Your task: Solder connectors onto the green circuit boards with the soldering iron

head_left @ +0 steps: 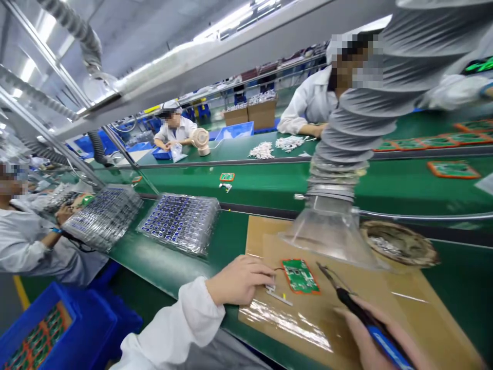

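A green circuit board (300, 276) with an orange-red edge lies on a tan, film-covered sheet (285, 329). Just left of it, my left hand (242, 280) has its fingers closed on a small white plastic part (278, 295) with a yellow bit on its arm. A thin dark wire runs from near those fingertips to the board. My right hand (370, 329), slightly blurred, grips a soldering iron (379, 336) by its blue and black handle. The iron's metal tip points up and left, apart from the board's right edge.
A clear fume hood (327, 231) on a grey ribbed hose (358, 108) hangs low behind the board. Beside it sits a round, stained dish (400, 244). Stacked clear trays (179, 221) stand left. Co-workers sit across the green conveyor (265, 180) and at far left, near a blue bin (84, 318).
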`<action>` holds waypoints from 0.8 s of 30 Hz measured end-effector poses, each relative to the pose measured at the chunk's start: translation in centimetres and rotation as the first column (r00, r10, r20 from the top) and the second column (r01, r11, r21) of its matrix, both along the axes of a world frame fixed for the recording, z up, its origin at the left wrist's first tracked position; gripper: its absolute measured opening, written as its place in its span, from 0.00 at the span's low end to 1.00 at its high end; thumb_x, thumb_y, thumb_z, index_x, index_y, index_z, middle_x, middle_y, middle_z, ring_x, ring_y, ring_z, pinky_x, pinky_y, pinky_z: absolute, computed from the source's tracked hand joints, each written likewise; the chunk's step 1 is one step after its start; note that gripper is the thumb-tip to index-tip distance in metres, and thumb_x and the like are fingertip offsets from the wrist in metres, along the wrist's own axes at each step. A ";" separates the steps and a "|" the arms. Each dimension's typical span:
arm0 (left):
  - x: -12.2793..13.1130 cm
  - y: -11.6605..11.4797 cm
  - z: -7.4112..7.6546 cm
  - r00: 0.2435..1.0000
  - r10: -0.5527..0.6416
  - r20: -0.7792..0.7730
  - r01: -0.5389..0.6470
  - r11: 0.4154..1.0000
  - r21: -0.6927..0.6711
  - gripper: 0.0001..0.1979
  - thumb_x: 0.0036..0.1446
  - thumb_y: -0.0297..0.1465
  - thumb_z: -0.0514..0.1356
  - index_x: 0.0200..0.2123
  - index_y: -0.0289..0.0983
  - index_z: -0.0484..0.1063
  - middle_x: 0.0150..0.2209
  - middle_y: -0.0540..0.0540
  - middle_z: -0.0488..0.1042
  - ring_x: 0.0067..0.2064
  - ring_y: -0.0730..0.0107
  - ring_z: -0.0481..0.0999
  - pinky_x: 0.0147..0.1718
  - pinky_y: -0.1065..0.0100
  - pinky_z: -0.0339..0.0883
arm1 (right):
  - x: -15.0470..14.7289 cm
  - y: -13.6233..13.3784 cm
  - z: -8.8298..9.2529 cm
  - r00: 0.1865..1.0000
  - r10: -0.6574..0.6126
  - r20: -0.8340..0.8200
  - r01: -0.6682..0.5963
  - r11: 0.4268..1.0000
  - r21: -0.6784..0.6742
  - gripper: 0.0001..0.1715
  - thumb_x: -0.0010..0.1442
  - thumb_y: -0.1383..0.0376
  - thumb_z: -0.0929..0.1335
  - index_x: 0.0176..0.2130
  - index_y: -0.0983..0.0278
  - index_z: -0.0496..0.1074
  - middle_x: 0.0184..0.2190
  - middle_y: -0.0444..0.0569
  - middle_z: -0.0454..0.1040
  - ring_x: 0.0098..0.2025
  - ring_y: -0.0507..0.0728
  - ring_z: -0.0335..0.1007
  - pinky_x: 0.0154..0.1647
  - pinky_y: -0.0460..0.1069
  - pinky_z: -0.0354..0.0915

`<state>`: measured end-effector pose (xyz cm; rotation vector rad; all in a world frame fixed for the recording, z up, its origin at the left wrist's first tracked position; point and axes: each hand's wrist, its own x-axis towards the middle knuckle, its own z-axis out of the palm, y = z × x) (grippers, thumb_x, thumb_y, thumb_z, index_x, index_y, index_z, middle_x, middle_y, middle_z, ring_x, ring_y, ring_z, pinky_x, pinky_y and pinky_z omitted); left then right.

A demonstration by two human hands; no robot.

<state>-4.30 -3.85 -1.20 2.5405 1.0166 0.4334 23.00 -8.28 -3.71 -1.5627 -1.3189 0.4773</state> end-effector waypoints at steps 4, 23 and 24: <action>-6.1 -1.0 4.1 0.941 0.337 0.022 -0.337 0.933 0.125 0.18 0.55 0.20 0.54 0.43 0.40 0.78 0.44 0.44 0.81 0.48 0.61 0.76 0.52 0.57 0.63 | -1.5 0.6 -1.9 0.964 0.265 -0.036 -0.267 0.962 -0.063 0.29 0.59 0.40 0.67 0.54 0.48 0.75 0.47 0.47 0.82 0.53 0.72 0.77 0.55 0.69 0.71; -19.8 3.1 7.7 0.527 0.739 -0.421 -0.622 0.672 0.401 0.06 0.54 0.26 0.58 0.32 0.37 0.76 0.49 0.38 0.74 0.51 0.50 0.70 0.50 0.53 0.61 | -0.7 1.5 -4.9 0.902 0.401 0.160 -0.400 0.916 -0.041 0.29 0.63 0.46 0.67 0.56 0.57 0.74 0.52 0.51 0.80 0.48 0.67 0.81 0.45 0.59 0.78; -19.8 3.1 7.9 0.522 0.742 -0.421 -0.630 0.668 0.396 0.06 0.54 0.26 0.57 0.32 0.37 0.75 0.48 0.38 0.75 0.51 0.50 0.70 0.50 0.52 0.61 | -0.8 1.4 -4.7 0.905 0.395 0.158 -0.395 0.918 -0.031 0.28 0.64 0.47 0.67 0.57 0.58 0.74 0.52 0.51 0.80 0.49 0.66 0.80 0.47 0.60 0.77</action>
